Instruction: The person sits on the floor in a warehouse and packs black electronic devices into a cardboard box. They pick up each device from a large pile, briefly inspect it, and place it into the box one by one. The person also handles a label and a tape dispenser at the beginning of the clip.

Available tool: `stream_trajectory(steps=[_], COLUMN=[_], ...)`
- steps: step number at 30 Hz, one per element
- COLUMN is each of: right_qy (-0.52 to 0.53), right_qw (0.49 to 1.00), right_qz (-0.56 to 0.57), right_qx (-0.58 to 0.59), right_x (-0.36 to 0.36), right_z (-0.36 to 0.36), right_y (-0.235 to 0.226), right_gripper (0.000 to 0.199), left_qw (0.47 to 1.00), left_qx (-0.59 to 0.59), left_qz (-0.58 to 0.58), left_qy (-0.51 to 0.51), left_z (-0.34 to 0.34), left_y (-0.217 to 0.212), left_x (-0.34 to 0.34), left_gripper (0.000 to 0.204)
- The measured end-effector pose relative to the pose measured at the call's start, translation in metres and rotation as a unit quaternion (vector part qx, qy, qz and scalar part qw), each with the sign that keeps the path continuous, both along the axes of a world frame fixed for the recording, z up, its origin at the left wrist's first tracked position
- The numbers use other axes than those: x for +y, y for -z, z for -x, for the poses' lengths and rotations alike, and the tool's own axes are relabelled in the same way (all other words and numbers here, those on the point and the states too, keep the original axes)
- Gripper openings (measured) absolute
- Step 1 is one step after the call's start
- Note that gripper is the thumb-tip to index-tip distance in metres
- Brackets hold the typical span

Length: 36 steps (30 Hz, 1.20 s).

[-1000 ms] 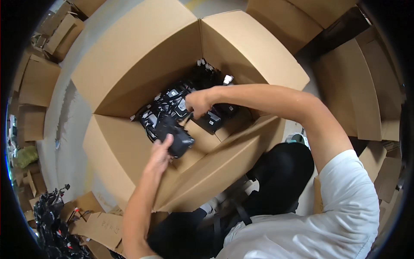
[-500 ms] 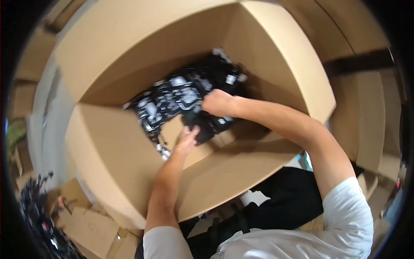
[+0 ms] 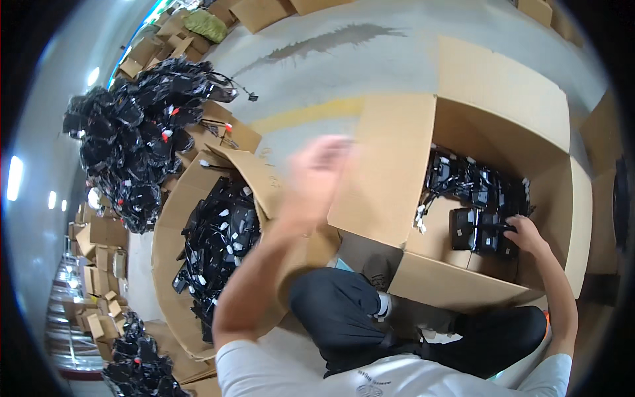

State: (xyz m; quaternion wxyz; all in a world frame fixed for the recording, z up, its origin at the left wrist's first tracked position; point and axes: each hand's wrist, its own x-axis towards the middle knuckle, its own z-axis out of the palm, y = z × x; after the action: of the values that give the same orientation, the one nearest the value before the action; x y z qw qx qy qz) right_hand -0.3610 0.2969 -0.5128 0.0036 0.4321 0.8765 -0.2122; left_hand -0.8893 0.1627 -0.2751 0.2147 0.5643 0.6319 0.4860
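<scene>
My right hand (image 3: 526, 235) is inside the open cardboard box (image 3: 456, 272) on the right. Its fingers are bent against the edge of a flat black plastic part (image 3: 488, 233), which lies in a row near the box's front wall. Behind that row sit more black parts with cables and white connectors (image 3: 473, 180). My left hand (image 3: 321, 169) is raised outside the box, left of its side flap (image 3: 383, 159). Motion smears its fingers, so whether it holds anything cannot be made out.
To my left stands another cardboard box (image 3: 165, 271) with jumbled black cabled parts (image 3: 221, 231). Beyond it rises a heap of black parts in clear plastic (image 3: 126, 126); a smaller heap (image 3: 142, 364) lies at lower left. My bent knees (image 3: 337, 304) are close to the right box.
My view has swung left, so the box now appears on the right. My left hand has come out of the box and moved left; my right hand remains inside, nearer its right wall.
</scene>
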Motion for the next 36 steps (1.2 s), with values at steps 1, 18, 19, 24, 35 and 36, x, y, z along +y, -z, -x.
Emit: stream_trajectory(steps=[1, 18, 19, 24, 35, 36], right_qy=[0.038, -0.247, -0.264, -0.205, 0.001, 0.049], right_qw=[0.999, 0.962, 0.954, 0.93, 0.711, 0.709], right_qz=[-0.001, 0.04, 0.042, 0.101, 0.493, 0.475], right_qx=[-0.001, 0.113, 0.135, 0.288, 0.5, 0.519], right_x=[-0.01, -0.1, -0.112, -0.155, -0.176, -0.162], right_z=[-0.004, 0.264, 0.291, 0.403, 0.385, 0.36], right_y=[-0.022, -0.177, -0.192, -0.245, -0.263, -0.26], right_gripper=[0.033, 0.038, 0.038, 0.057, 0.053, 0.052], left_qw=[0.985, 0.858, 0.885, 0.969, 0.938, 0.885], left_qx=[0.066, 0.43, 0.395, 0.182, 0.29, 0.327], left_qz=[0.038, 0.188, 0.131, -0.034, 0.106, 0.281], left_qy=[-0.153, -0.208, -0.209, -0.164, -0.159, -0.178], left_z=[0.061, 0.278, 0.276, 0.186, 0.219, 0.211], left_y=[0.002, 0.163, 0.147, -0.008, 0.081, 0.109], left_x=[-0.025, -0.223, -0.232, -0.241, -0.22, -0.233], left_gripper=[0.022, 0.015, 0.013, 0.012, 0.044, 0.052])
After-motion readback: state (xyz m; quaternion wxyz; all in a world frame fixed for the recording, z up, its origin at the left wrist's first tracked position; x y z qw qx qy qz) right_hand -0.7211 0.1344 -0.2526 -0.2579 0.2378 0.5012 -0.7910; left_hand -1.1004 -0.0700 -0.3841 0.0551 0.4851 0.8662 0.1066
